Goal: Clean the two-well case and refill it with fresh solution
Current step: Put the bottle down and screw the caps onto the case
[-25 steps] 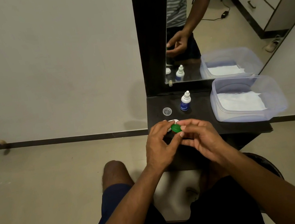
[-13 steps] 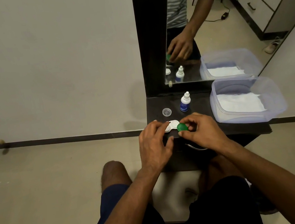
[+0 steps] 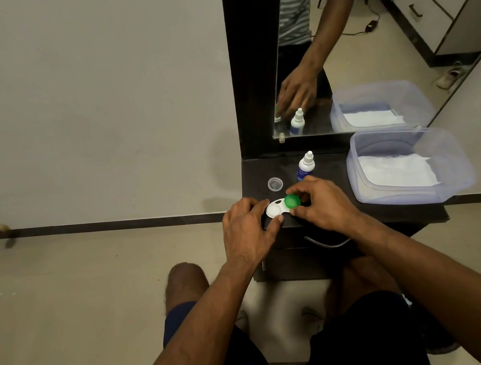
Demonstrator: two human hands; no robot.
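Pretty dim indoor shot, soft flat light with a slightly warm-grey cast. No hard shadows, just a faint smudge on the wall [image 3: 219,144] left of the mirror [image 3: 367,31]. The dark counter [image 3: 340,171] swallows detail, while the white case [image 3: 274,209] nearly blows out. The wide-angle lens bends the baseboard [image 3: 80,227] and stretches the forearms at the bottom edge. Focus is decent, slightly soft overall.

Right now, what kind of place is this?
Probably a bedroom or dressing corner at home: a tall mirror over a small dark shelf, a dropper bottle and a lens case on it, cabinets reflected behind.
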